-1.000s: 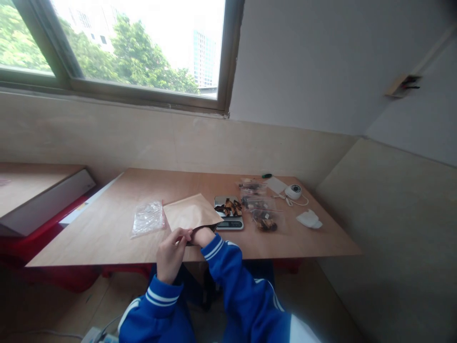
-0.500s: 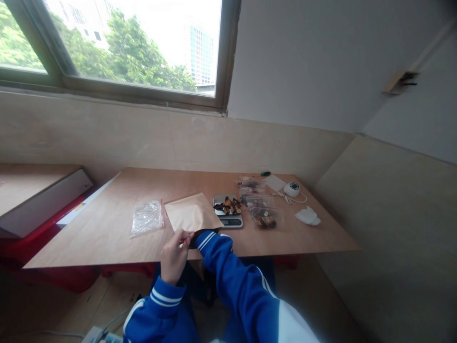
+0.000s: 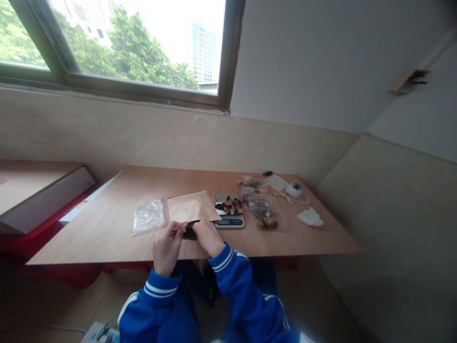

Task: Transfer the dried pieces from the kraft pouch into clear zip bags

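A brown paper bag [image 3: 193,208] lies on the wooden table [image 3: 117,238] with its open mouth facing me. My left hand [image 3: 167,247] pinches the near edge of the bag's mouth. My right hand [image 3: 208,237] sits at the mouth beside it, fingers curled at the opening; what they hold, if anything, is hidden. Just right of the bag stands a small digital scale [image 3: 229,213] with dark dried pieces on its pan.
A clear plastic bag [image 3: 148,216] lies left of the paper bag. Several filled zip bags [image 3: 262,206] lie right of the scale, then a white round device [image 3: 294,189] with a cord and a crumpled white tissue [image 3: 310,217]. A low bench [image 3: 35,190] stands at left.
My right hand went deep into the bag half a second ago and has come back out to its mouth. The left hand stays on the bag's edge.
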The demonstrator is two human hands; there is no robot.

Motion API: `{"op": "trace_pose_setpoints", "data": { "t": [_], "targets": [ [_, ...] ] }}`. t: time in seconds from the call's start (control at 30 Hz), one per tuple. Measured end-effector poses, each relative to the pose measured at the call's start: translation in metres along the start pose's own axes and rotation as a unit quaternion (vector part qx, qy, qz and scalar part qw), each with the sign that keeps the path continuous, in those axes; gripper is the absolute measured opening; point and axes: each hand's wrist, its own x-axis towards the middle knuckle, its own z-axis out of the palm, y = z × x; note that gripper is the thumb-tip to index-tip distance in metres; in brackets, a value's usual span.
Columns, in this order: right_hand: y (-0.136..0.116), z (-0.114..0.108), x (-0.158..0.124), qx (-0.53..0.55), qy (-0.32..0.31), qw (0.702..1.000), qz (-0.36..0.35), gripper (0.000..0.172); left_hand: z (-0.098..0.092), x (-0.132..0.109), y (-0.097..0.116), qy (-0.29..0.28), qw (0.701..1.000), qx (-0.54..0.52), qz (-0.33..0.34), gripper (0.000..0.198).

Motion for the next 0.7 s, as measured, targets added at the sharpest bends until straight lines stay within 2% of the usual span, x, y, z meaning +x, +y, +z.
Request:
{"op": "trace_pose_setpoints", "data": {
  "t": [0.07,0.17,0.23,0.33,0.4,0.53,0.6,0.7],
  "targets": [
    [-0.002,-0.006,-0.010,-0.034,-0.003,0.999,-0.015,0.028,-0.001,0.003,0.002,0.003,1.000,-0.011,0.006,0.018],
    [-0.001,-0.012,-0.021,-0.052,0.036,0.997,-0.052,0.030,-0.002,0.007,0.006,0.009,0.999,-0.029,0.017,0.022],
    [0.001,-0.014,-0.026,-0.014,0.065,0.995,-0.068,0.030,-0.004,0.010,0.008,0.014,0.999,-0.032,0.018,0.024],
    [0.003,-0.019,-0.034,0.107,0.111,0.986,-0.065,0.026,-0.006,0.013,0.011,0.019,0.999,-0.030,0.015,0.025],
    [0.004,-0.024,-0.041,0.214,0.146,0.965,-0.052,0.021,-0.007,0.015,0.012,0.020,0.999,-0.030,0.015,0.025],
    [0.014,-0.037,-0.053,0.398,0.176,0.900,0.000,0.020,-0.007,0.017,0.012,0.026,0.999,-0.023,0.013,0.025],
    [0.029,-0.046,-0.056,0.439,0.205,0.874,0.038,0.022,-0.009,0.018,0.011,0.034,0.999,-0.017,0.013,0.026],
    [0.066,-0.061,-0.051,0.443,0.281,0.847,0.088,0.028,-0.012,0.018,0.006,0.030,0.999,-0.019,0.027,0.026]
  ]
}}
